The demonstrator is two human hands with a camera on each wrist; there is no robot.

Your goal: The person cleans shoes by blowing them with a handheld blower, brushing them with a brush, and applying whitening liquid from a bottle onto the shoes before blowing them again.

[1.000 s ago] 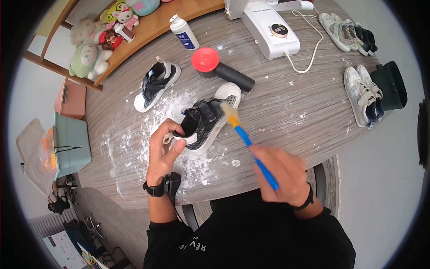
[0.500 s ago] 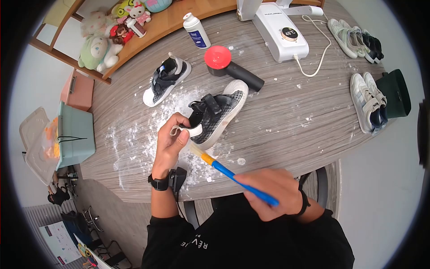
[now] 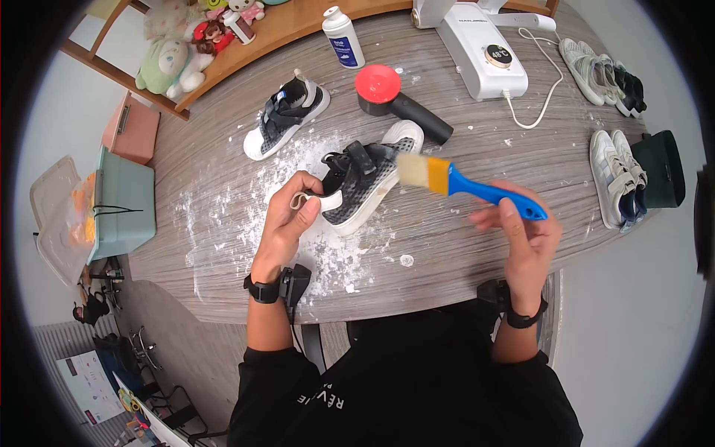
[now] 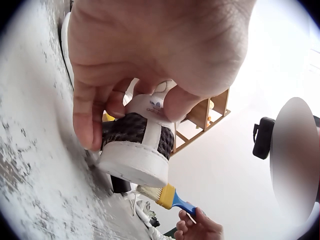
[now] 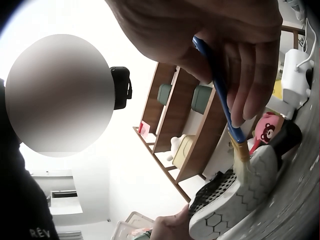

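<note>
In the head view the left hand (image 3: 287, 220) pinches the white heel of a black-and-white shoe (image 3: 361, 182), whose toe points up and right. The left wrist view shows thumb and fingers round that heel (image 4: 155, 107). The right hand (image 3: 529, 238) holds the blue handle (image 3: 484, 191) of a brush between thumb and fingers. Its pale bristles (image 3: 412, 170) are at the shoe's side near the toe; in the right wrist view the bristles (image 5: 242, 170) lie against the white toe edge. A matching shoe (image 3: 285, 119) rests on the powdered table, beyond the held one.
White powder covers part of the table (image 3: 223, 216). Behind the shoes are a red-topped black device (image 3: 377, 84), a white bottle (image 3: 343, 41) and a white machine (image 3: 484, 56) with a cable. More shoes (image 3: 614, 179) stand at the right, and a green bin (image 3: 126, 205) at the left.
The brush has swung from near the shoe's heel back to its toe side, turning its flat face into view. The right hand has moved up and right, while the left keeps its hold.
</note>
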